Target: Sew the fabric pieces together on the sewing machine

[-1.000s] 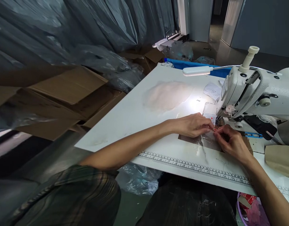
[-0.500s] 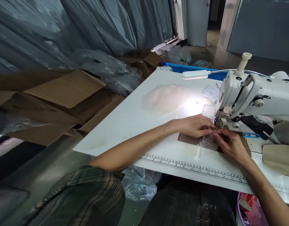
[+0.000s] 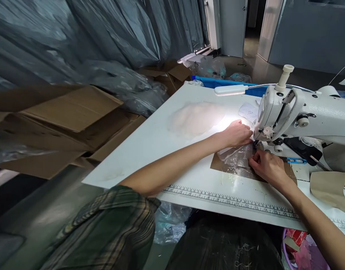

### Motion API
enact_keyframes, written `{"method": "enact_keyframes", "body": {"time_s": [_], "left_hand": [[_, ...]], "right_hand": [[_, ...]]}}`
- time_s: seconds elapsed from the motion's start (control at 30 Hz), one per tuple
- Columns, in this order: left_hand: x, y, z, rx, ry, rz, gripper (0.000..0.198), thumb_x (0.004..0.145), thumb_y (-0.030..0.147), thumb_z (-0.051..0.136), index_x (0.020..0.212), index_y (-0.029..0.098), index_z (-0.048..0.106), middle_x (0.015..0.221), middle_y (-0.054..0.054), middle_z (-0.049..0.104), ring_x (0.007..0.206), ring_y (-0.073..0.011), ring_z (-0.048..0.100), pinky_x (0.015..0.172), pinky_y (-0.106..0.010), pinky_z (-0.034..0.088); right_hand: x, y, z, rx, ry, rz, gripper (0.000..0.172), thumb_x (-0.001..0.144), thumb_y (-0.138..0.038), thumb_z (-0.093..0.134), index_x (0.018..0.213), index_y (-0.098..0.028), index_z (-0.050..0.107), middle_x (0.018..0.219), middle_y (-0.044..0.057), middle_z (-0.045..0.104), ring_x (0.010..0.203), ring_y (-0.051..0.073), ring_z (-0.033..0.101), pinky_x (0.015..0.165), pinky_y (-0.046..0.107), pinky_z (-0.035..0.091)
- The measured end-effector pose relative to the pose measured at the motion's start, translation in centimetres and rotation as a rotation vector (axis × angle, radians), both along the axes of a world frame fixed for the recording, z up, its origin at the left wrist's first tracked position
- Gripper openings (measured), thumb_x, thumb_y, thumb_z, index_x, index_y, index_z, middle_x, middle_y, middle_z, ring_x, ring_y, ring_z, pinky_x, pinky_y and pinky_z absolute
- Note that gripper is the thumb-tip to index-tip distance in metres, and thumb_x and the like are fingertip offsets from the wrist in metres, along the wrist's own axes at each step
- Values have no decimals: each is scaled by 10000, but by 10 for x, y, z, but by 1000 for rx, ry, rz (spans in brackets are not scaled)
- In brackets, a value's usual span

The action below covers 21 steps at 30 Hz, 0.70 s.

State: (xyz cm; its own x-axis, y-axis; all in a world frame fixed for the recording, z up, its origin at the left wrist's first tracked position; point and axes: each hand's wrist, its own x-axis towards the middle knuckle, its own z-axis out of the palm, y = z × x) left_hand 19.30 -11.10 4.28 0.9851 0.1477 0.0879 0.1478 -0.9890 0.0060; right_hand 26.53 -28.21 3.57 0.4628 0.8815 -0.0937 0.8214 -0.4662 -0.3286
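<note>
A white sewing machine stands at the right of a white table. A clear plastic piece lies on a brown patch just in front of the needle. My left hand rests beside the machine head with its fingers closed on the far edge of the plastic. My right hand pinches the plastic's near right edge close under the presser foot. What sits at the needle itself is hidden by my fingers.
A pile of pale translucent pieces lies at the table's back. A lamp shines on the work. A printed ruler runs along the front edge. Cardboard boxes and grey plastic sheeting fill the left. Tan paper lies at the right.
My left hand has moved away from me, up beside the machine head, taking the plastic's far edge along. My right hand stays pinched by the needle. The view has shifted slightly.
</note>
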Motion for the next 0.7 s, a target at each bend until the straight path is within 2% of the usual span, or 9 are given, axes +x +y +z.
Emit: {"method": "enact_keyframes", "body": {"time_s": [0.07, 0.17, 0.23, 0.33, 0.4, 0.57, 0.7], "left_hand": [[5, 0, -5, 136, -75, 18, 190, 908, 302, 577, 868, 128, 641, 926, -129, 645, 852, -238, 583, 693, -324, 382], [-9, 3, -10, 147, -288, 30, 189, 925, 292, 547, 977, 129, 626, 1097, -161, 630, 953, -257, 577, 751, -350, 413], [-27, 3, -11, 40, -381, -122, 177, 942, 276, 498, 945, 163, 633, 1064, -115, 656, 903, -217, 592, 753, -343, 433], [-53, -1, -14, -185, -356, -461, 153, 912, 290, 535, 919, 194, 653, 979, -52, 693, 844, -161, 620, 752, -308, 469], [-62, -6, -19, -244, -305, -555, 145, 908, 271, 556, 939, 191, 673, 980, -52, 712, 830, -147, 634, 752, -298, 479], [-61, -16, -35, -123, -338, -496, 239, 971, 178, 466, 855, 176, 675, 909, -50, 737, 741, -134, 632, 716, -309, 440], [-59, -19, -37, -132, -423, -476, 205, 970, 183, 475, 870, 183, 653, 891, -30, 738, 757, -126, 637, 778, -318, 429]], "right_hand": [[1, 0, -2, 53, -130, 11, 219, 880, -325, 600, 1018, -164, 652, 893, 112, 719, 716, 214, 649, 574, 283, 370], [6, -4, -11, 114, -161, 120, 277, 912, -333, 566, 1120, -175, 659, 1025, 127, 707, 777, 231, 664, 608, 301, 417], [11, -6, -18, 152, -147, 178, 286, 943, -340, 502, 1108, -193, 684, 1054, 126, 699, 813, 240, 671, 634, 317, 450], [18, -6, -25, 200, -101, 228, 335, 960, -354, 446, 1117, -205, 701, 1069, 124, 697, 868, 247, 678, 688, 342, 501], [24, -6, -26, 219, -56, 258, 350, 953, -356, 441, 1134, -207, 701, 1056, 119, 702, 877, 245, 679, 720, 359, 524], [38, -11, -19, 274, 85, 316, 324, 921, -339, 479, 1107, -209, 711, 966, 84, 723, 826, 203, 676, 766, 352, 550], [44, -17, -15, 299, 77, 315, 346, 923, -277, 441, 1126, -203, 712, 991, 81, 722, 847, 199, 677, 787, 348, 554]]}}
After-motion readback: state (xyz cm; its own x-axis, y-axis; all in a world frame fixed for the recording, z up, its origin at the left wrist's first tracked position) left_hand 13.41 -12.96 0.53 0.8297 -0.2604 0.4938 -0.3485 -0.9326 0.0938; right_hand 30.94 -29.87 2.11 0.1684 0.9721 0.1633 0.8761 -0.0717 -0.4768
